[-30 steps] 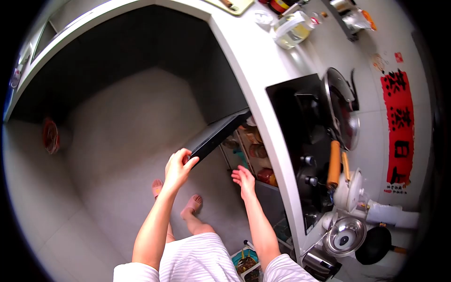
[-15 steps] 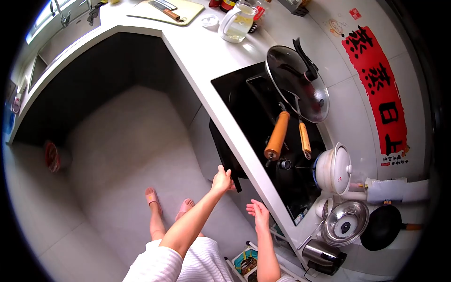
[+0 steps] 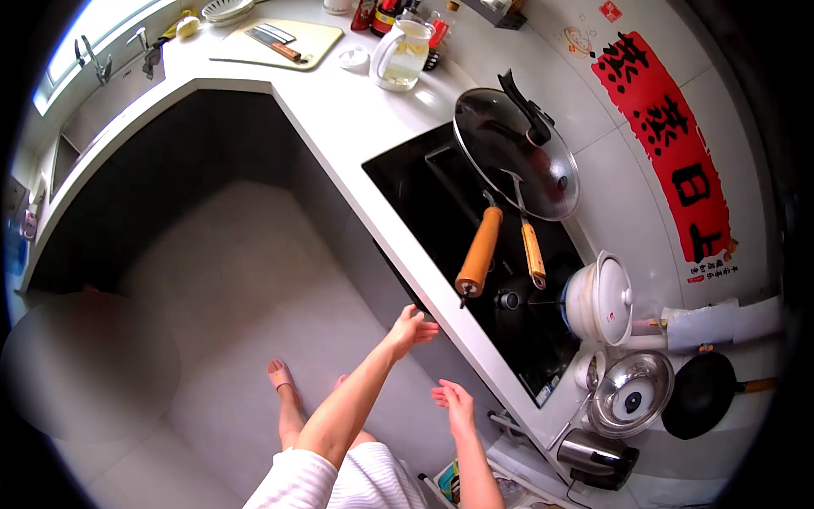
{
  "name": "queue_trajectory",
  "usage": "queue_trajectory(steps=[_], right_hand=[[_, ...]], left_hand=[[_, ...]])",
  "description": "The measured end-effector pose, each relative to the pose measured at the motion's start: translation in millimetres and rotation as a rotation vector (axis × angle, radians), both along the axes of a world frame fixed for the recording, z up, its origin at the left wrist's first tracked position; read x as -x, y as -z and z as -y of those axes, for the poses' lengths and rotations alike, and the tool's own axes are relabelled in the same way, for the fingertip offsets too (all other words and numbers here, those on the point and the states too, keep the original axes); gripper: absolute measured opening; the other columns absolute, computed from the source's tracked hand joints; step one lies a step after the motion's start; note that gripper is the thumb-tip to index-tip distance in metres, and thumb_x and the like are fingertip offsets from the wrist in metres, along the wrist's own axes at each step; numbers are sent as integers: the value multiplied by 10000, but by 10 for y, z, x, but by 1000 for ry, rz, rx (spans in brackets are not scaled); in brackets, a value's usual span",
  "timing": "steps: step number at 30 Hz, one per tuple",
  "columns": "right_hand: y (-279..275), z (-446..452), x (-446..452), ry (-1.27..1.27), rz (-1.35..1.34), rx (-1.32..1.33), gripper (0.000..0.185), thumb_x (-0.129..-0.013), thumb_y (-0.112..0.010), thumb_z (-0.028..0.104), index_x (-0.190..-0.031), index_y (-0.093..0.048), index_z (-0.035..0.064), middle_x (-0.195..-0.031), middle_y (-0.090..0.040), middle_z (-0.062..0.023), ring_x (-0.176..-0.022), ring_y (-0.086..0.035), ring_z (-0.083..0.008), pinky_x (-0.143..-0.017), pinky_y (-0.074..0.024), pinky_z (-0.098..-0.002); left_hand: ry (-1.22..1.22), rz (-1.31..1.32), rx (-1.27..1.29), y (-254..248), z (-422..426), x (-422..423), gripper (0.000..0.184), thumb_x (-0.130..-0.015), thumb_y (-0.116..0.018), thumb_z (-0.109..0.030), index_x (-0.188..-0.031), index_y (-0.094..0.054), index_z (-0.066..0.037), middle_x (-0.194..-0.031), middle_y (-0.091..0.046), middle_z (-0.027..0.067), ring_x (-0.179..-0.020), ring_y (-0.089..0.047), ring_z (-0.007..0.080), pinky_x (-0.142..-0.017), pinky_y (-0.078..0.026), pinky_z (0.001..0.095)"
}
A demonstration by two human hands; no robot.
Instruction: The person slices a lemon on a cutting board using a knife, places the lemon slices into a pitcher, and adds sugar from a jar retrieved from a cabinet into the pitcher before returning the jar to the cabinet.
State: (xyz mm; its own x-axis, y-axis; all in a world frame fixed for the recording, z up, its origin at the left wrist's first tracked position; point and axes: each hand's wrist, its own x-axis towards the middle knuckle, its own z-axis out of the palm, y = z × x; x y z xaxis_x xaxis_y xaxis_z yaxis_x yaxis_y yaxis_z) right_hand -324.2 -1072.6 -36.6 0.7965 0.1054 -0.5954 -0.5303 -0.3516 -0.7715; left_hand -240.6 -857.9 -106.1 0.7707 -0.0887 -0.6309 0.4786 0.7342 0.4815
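Observation:
Just beside the counter's front edge (image 3: 398,271) is my left hand (image 3: 410,331), open, its fingers stretched toward the cabinet front below the hob. It holds nothing; whether the fingertips touch the front I cannot tell. Lower and to the right, my right hand (image 3: 456,405) is open in the air with bent, parted fingers and nothing in it. A dark panel edge (image 3: 398,276) shows under the countertop near my left hand. On the black hob (image 3: 415,178) stands a wok with a glass lid (image 3: 517,153) and a thick wooden handle (image 3: 480,253); a wooden-handled utensil (image 3: 532,254) sticks out from it.
A white pot (image 3: 598,297), a steel bowl (image 3: 629,394), a black pan (image 3: 698,395) and a kettle (image 3: 593,458) line the right side. Farther back are a glass jug (image 3: 403,59) and a knife (image 3: 275,44) on a cutting board (image 3: 318,51). A rack (image 3: 445,483) stands below.
The dark panel that stood out from the cabinet beneath the hob has moved in under the counter. My left hand's fingers have spread. A blurred round patch now covers the lower left floor.

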Motion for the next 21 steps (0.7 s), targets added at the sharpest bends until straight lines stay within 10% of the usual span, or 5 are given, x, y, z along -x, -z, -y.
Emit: queue_trajectory(steps=[2,10,21], right_hand=[[-24,-175,0,-3,-5,-30,279,-1010,-512,175,-1200,-623,5,-1011,-706,-131,-876,-680,-183,-747,-528,-282],[-633,-1717,-309,-156,141,-170,273,-1014,-511,182,-1188,-625,5,-999,-710,-130,-853,-682,-172,-737,-535,-271],[-1513,-3655,-542,-243,326,-458,265,-1010,-525,201,-1168,-648,26,-984,-712,-91,-852,-676,-142,-748,-537,-276]], left_hand=[[19,74,36,-84,-158,243,714,-1017,-482,-277,-1570,-35,-203,-1351,-580,102,-1279,-511,257,-1039,-381,482],[-105,87,-262,-1037,-1332,980,329,-1009,-474,-239,-1304,-537,-109,-1163,-681,62,-1050,-629,156,-902,-465,324],[-400,229,-579,-2223,-3526,1463,246,-953,-488,-144,-1121,-641,-50,-943,-720,68,-890,-690,178,-828,-529,310]])
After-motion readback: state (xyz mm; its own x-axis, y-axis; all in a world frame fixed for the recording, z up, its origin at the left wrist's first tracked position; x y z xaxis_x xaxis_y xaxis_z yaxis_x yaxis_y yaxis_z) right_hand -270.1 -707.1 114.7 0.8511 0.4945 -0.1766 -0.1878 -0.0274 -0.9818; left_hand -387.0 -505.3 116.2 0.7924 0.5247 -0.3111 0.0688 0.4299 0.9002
